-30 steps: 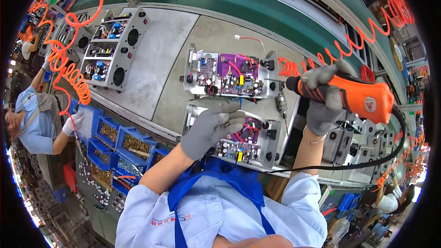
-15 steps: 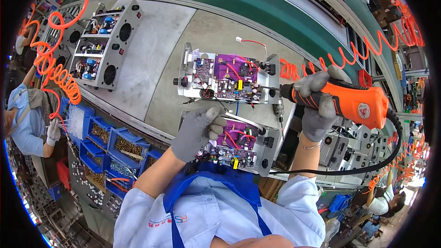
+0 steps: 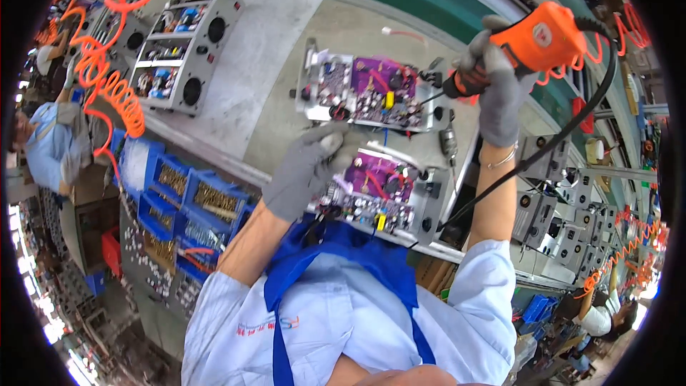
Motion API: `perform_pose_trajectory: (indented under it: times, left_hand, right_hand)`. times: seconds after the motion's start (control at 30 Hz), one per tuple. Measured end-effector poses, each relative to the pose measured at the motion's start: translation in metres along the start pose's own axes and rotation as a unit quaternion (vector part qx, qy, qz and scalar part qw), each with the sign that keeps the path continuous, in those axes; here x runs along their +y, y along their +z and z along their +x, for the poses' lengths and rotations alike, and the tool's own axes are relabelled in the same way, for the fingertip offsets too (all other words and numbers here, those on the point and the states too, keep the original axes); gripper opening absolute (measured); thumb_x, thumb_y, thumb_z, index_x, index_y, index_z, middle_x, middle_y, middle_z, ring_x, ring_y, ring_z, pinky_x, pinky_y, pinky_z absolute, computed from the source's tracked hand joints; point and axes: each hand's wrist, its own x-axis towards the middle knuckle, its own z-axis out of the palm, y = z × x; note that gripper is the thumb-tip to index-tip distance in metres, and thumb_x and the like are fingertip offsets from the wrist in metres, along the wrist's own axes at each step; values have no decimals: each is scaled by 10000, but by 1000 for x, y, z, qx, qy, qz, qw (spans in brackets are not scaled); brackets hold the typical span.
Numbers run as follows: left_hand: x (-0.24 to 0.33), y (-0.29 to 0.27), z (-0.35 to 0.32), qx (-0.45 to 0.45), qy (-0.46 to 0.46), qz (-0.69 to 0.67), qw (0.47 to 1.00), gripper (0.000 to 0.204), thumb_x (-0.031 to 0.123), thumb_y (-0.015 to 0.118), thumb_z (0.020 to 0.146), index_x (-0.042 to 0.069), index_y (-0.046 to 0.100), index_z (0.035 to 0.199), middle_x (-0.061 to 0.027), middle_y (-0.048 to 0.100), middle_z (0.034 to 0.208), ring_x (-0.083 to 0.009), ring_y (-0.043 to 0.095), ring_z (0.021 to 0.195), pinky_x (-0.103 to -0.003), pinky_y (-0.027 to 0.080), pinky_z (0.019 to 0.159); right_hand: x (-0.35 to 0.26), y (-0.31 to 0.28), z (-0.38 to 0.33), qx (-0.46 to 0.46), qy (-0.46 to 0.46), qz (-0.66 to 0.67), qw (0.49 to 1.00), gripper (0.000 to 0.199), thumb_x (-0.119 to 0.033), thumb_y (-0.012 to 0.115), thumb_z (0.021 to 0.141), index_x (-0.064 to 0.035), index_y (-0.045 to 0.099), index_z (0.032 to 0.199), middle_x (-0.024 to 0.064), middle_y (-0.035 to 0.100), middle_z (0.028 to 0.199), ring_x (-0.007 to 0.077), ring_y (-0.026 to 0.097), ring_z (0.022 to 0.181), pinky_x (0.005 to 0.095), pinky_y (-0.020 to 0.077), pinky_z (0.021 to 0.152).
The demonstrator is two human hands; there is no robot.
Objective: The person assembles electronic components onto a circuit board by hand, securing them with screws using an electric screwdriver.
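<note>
My right hand (image 3: 494,93), in a grey glove, grips an orange power screwdriver (image 3: 542,37) with a black nose and cable. Its thin bit slants down to the right end of the farther circuit board (image 3: 366,75), purple and packed with parts, in an open metal chassis. I cannot tell whether the tip touches a screw. My left hand (image 3: 304,171), also gloved, is closed beside the gap between this chassis and a nearer, similar one (image 3: 429,213). Its thumb and fingers come together, slightly blurred; what they hold, if anything, cannot be made out.
Stacked grey units with fans (image 3: 193,50) stand at the left of the bench. Blue bins of screws (image 3: 214,200) sit at the lower left. A second, metallic driver (image 3: 448,141) lies right of the chassis. Orange coiled hoses (image 3: 114,93) hang at the left. Co-workers stand at both sides.
My right hand has lifted and tilted the screwdriver, so its bit now angles down onto the board's right end. My left hand stays near the gap. The whole view has shifted slightly.
</note>
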Motion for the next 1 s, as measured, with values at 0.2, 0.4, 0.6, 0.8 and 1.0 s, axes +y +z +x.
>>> perform_pose_trajectory:
  times: [0.2, 0.4, 0.6, 0.8, 1.0]
  left_hand:
    - [10, -11, -22, 10, 16, -54, 998, 352, 148, 522, 964, -83, 487, 1226, -110, 601, 1039, -101, 611, 842, -172, 547, 726]
    - [-17, -31, -35, -55, 13, -102, 993, 392, 185, 522, 969, -60, 469, 1270, -86, 602, 1007, -64, 582, 767, -146, 518, 628]
    - [-19, -23, -38, -22, -29, -65, 997, 370, 230, 492, 984, -51, 501, 1226, -68, 614, 925, -79, 597, 738, -153, 539, 639]
    - [-25, -12, -42, -50, -50, -107, 992, 326, 260, 491, 986, -36, 552, 1107, -20, 572, 832, -47, 545, 664, -141, 489, 541]
    - [-20, -9, -45, -87, -61, -117, 987, 355, 239, 486, 988, -54, 519, 1186, -16, 576, 836, -49, 548, 682, -141, 482, 549]
  right_hand:
    - [4, -9, 22, -114, 22, -1, 993, 399, -128, 585, 802, 77, 524, 1139, 81, 588, 773, 158, 603, 632, 313, 526, 608]
    - [-77, 20, -33, -104, -81, 256, 958, 344, -219, 574, 805, 7, 564, 1065, 14, 468, 694, 126, 488, 530, 277, 426, 513]
    - [-116, 22, -96, -204, -194, 325, 903, 535, -185, 629, 739, 23, 526, 1221, -18, 441, 657, 62, 444, 461, 218, 420, 446]
    - [-108, 18, -117, -156, -228, 315, 908, 569, -225, 613, 806, 18, 449, 1293, 19, 479, 708, 95, 474, 447, 291, 494, 458]
    - [-106, 16, -122, -127, -216, 316, 915, 576, -250, 599, 805, 20, 458, 1295, 19, 471, 710, 95, 467, 450, 303, 497, 465]
